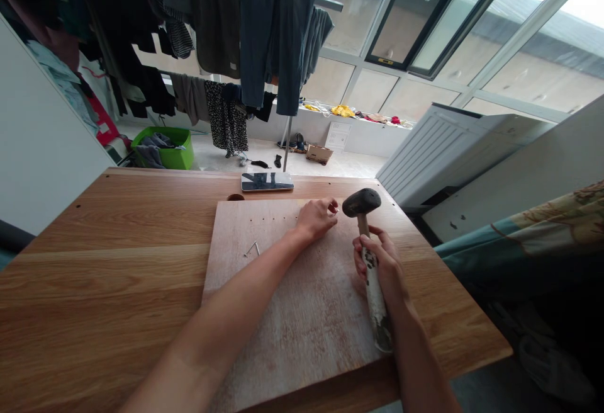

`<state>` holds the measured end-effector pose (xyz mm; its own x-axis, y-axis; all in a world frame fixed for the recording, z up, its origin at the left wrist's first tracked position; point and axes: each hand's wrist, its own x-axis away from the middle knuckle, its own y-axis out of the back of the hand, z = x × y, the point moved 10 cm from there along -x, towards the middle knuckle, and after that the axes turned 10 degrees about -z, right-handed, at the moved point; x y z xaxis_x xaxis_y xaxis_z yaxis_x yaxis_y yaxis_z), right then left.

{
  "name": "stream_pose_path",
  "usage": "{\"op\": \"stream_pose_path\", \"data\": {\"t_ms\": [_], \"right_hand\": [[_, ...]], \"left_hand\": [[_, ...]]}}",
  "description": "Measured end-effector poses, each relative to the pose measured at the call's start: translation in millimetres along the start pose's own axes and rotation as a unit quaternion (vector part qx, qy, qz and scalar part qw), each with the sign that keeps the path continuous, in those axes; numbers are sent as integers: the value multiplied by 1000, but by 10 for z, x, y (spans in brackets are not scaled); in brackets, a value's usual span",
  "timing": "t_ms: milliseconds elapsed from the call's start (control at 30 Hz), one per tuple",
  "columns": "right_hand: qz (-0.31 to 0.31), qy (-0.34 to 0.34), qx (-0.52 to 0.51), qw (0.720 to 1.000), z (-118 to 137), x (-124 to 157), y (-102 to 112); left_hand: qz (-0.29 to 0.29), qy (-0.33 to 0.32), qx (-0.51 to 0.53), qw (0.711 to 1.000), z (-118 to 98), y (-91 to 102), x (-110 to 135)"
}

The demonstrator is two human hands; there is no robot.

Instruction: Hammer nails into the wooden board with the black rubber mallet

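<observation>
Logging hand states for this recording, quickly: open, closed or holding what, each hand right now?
Left hand: partly curled; whether it holds anything cannot be told.
Right hand: closed, holding the hammer.

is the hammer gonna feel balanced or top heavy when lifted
The hammer will likely feel top-heavy, since its thick dark head sits at one end of a long, slimmer handle. It should probably stay stiff, as the handle looks straight. The right hand grips partway up, which may ease the balance.

The view's bottom edge crops both forearms (226, 331); the tiny piece (336, 210) in the left fingers (327, 203) is indistinct.
</observation>
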<state>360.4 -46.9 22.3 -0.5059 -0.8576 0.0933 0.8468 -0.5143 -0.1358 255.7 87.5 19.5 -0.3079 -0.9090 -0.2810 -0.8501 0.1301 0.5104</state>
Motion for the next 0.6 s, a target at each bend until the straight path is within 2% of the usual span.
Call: {"op": "stream_pose_path", "data": {"t_ms": [300, 600], "right_hand": [[0, 25, 30, 999, 33, 15, -10], [10, 13, 44, 999, 7, 25, -25]], "left_hand": [[-3, 0, 22, 1000, 23, -15, -12], [-3, -3, 25, 1000, 20, -14, -10]]}}
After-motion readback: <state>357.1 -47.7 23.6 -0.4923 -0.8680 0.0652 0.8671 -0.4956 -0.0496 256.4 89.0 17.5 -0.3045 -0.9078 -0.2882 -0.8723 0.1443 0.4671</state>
